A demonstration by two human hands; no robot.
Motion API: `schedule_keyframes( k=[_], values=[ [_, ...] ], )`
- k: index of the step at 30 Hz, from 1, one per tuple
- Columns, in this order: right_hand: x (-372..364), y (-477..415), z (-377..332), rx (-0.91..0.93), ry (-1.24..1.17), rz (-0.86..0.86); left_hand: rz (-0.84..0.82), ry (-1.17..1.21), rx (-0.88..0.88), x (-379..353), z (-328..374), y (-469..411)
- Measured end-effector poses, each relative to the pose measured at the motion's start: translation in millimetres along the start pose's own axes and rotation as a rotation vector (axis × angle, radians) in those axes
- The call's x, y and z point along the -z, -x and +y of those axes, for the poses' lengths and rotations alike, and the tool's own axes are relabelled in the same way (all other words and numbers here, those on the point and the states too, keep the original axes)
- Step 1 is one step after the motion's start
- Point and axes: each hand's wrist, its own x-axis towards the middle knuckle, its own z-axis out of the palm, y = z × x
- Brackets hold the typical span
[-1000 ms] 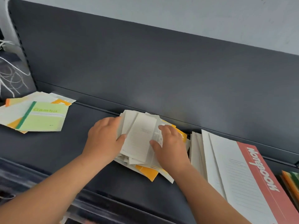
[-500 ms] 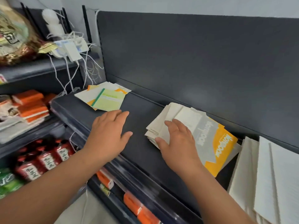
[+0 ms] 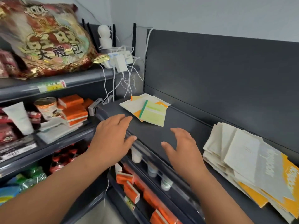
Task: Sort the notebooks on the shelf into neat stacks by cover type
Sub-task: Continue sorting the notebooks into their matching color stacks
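A loose pile of notebooks [image 3: 146, 107] lies at the far left end of the dark shelf [image 3: 155, 136], with a green-covered notebook [image 3: 152, 114] on top of white and orange ones. A second, fanned stack of white and orange notebooks [image 3: 252, 162] lies at the right. My left hand [image 3: 111, 135] hovers over the shelf's front edge with fingers extended, just short of the left pile. My right hand [image 3: 182, 147] hovers over the bare middle of the shelf, fingers straight, holding nothing.
A neighbouring shelf unit at the left carries a big red-gold snack bag [image 3: 45, 42], orange boxes [image 3: 74, 109] and a white tube [image 3: 19, 117]. A power strip with white cables [image 3: 119, 62] hangs at the corner. Lower shelves hold orange packs [image 3: 129, 189] and small bottles [image 3: 165, 183].
Both hands have left the right notebook stack and moved left; my view has swung left, so that stack now lies at the right edge and the green-topped pile is nearer.
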Motion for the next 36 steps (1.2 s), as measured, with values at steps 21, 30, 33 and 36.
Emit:
schedule_keyframes(
  k=[21, 30, 33, 36],
  values=[
    [-67, -116, -51, -0.214, 0.153, 0.048, -0.088, 0.026, -0.126, -29, -121, -122],
    [-81, -172, -13, -0.287, 0.187, -0.058, -0.149, -0.012, -0.128, -67, -115, -184],
    [-81, -182, -8, -0.365, 0.257, -0.108, -0.200, -0.031, -0.161, -79, -110, -205],
    [-87, -193, -5, -0.416, 0.280, -0.141, -0.264, -0.055, -0.181, -94, -108, -230]
  ],
)
